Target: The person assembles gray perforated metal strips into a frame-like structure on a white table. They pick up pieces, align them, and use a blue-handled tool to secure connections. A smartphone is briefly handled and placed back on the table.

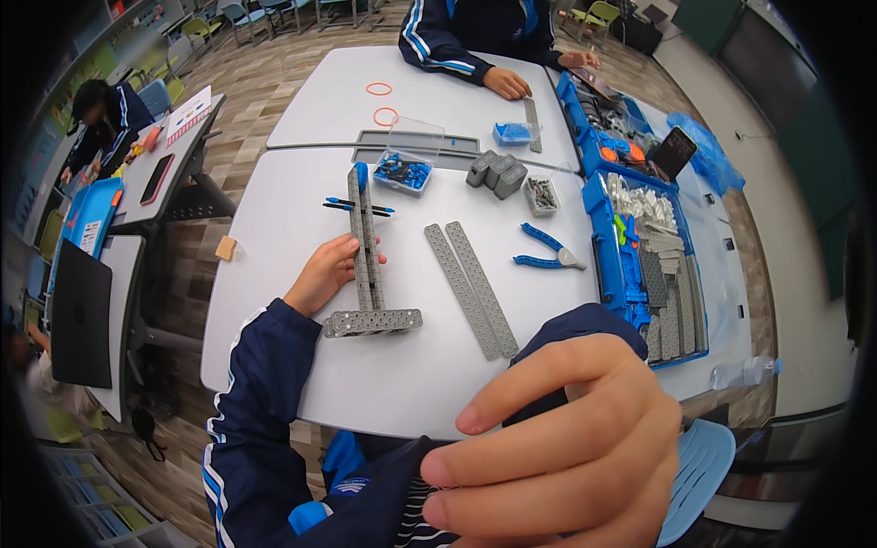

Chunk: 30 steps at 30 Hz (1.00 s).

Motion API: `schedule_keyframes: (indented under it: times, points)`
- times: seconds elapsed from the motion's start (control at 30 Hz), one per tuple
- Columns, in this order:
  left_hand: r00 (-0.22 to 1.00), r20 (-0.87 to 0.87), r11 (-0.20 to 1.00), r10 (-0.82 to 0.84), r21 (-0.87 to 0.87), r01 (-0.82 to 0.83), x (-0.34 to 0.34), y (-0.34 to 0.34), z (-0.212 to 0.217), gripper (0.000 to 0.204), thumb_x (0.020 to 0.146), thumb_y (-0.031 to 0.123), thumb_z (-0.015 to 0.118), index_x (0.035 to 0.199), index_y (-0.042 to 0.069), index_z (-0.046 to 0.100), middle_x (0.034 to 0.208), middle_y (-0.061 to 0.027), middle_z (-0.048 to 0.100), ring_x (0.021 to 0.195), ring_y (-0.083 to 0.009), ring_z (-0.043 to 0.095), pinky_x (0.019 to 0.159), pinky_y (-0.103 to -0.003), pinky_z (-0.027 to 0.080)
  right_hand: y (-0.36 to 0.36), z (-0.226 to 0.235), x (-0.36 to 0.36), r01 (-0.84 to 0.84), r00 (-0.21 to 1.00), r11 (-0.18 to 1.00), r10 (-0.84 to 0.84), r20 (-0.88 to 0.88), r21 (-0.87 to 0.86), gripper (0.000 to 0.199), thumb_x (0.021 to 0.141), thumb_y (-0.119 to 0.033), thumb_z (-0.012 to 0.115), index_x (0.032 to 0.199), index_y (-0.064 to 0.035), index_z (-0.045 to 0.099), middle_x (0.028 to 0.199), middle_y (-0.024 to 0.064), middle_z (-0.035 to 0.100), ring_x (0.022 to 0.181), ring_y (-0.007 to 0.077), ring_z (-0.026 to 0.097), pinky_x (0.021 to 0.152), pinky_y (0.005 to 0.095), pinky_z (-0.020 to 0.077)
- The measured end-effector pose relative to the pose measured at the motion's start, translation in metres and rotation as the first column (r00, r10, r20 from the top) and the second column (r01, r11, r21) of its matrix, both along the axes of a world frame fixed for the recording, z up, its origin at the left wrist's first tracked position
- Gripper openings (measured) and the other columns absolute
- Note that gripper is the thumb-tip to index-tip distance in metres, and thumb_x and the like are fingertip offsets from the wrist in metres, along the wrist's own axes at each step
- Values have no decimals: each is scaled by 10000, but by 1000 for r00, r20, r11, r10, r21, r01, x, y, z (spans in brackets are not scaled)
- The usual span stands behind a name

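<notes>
My left hand is closed around the upright beam of a grey plastic building-set frame, a T shape with a wide perforated crosspiece at its near end. Black and blue pins stick out sideways near its far end, where a blue part also shows. Large and close to the camera, my right hand is raised above the table's near edge. Its fingers are bent but apart, and nothing shows in them; the thumb is mostly hidden. Two long grey perforated beams lie between my hands. Beyond my right hand are blue-handled pliers.
Clear boxes of blue pins and small grey parts stand farther back, near grey blocks. Blue parts cases line the right side. Across the table, another person's hand touches a grey beam. A bottle lies far right.
</notes>
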<state>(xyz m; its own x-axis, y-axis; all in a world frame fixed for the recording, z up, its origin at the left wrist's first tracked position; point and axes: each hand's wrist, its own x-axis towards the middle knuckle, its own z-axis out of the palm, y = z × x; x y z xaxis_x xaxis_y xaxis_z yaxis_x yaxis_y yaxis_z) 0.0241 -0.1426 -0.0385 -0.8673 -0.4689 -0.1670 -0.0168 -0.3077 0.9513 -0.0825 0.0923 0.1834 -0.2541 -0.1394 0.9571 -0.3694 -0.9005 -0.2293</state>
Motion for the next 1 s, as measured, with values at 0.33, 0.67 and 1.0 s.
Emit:
schedule_keyframes:
  times: [0.33,0.67,1.0]
  points:
    - [1000,3,1000,-2,5,2,-1,1,-3,458,1024,360,449,1295,3,546,1120,-135,673,1012,-171,623,918,-331,480,-14,-20,-23,28,970,958,-95,-225,-286,48,799,-81,699,830,-66,733,721,78,666,555,171,587,436,239,429]
    - [999,17,999,41,-19,-41,-3,2,-3,482,1022,357,443,1315,-16,527,1080,-136,668,940,-170,630,874,-322,497,-1,-11,-20,273,950,937,-298,-94,-220,69,773,-85,704,808,-126,746,736,46,669,557,144,571,442,234,441]
    - [1000,-15,1000,9,18,-9,-1,-2,-9,486,1021,362,447,1324,-11,518,1101,-141,667,974,-179,633,896,-333,494,-8,-8,-33,267,925,904,-338,-174,-334,58,825,-125,722,847,-169,751,755,33,680,549,125,564,442,228,432]
